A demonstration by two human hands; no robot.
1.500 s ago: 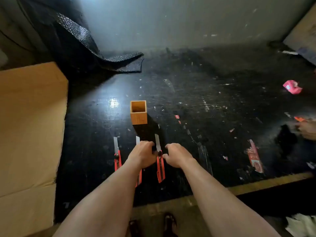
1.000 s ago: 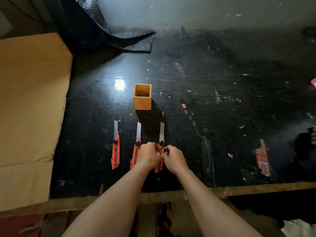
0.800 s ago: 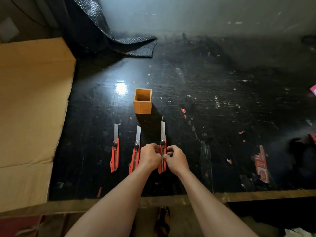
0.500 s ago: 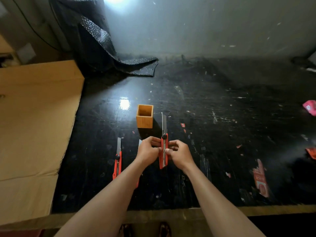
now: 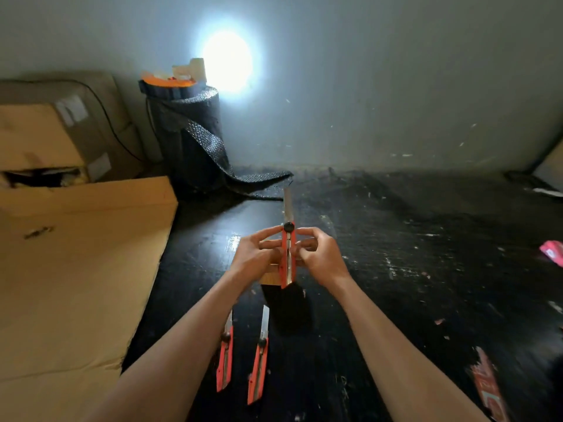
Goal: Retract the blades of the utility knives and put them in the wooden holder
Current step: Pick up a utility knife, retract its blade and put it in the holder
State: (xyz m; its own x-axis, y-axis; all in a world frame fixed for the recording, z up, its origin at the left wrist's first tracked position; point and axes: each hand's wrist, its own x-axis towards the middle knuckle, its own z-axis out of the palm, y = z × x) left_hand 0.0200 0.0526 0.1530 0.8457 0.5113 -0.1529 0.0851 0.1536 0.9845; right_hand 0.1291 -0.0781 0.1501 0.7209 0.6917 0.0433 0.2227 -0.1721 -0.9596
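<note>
A red utility knife (image 5: pixel 288 254) stands upright in the air, its blade (image 5: pixel 287 207) fully extended upward. My left hand (image 5: pixel 255 258) and my right hand (image 5: pixel 320 257) grip its red body from both sides, fingertips near the black knob. Behind the hands, only a corner of the wooden holder (image 5: pixel 270 277) shows. Two more red knives lie on the black floor below, one on the left (image 5: pixel 224 357) and one on the right (image 5: pixel 259 362), both with blades out.
A large cardboard sheet (image 5: pixel 76 284) covers the floor on the left, with a cardboard box (image 5: pixel 39 138) behind it. A roll of black mesh (image 5: pixel 189 132) stands against the wall. Red scraps (image 5: pixel 553 252) and litter dot the floor on the right.
Both hands took the rightmost knife from the floor and raised it upright in front of the holder. The camera tilted up, bringing the wall and mesh roll into view.
</note>
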